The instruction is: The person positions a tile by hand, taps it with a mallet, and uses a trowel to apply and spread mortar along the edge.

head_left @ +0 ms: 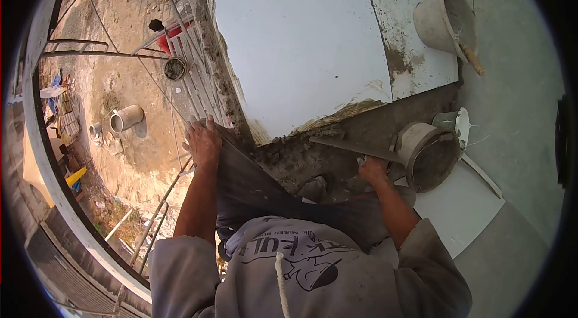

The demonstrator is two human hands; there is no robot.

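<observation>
My left hand (pixel 203 142) lies on my left knee at the slab's edge, its fingers spread and nothing in them. Low over the mortar bed, my right hand (pixel 374 170) is closed on what looks like a long flat trowel (pixel 346 146), seen nearly edge-on; its handle is hidden by the hand. Wet grey mortar (pixel 295 158) covers the floor in front of my legs. Beyond it lies a large pale tile (pixel 301 47) with mortar smeared along its near and left edges. A mortar-coated bucket (pixel 415 140) stands just right of my right hand.
Another bucket (pixel 430 20), with a wooden-handled tool (pixel 472 60) at its rim, stands at the upper right. A smaller container (pixel 447 119) and a loose tile (pixel 460 206) are on the right. Left, the floor drops off beside scaffolding (pixel 102 53) to dirt ground far below.
</observation>
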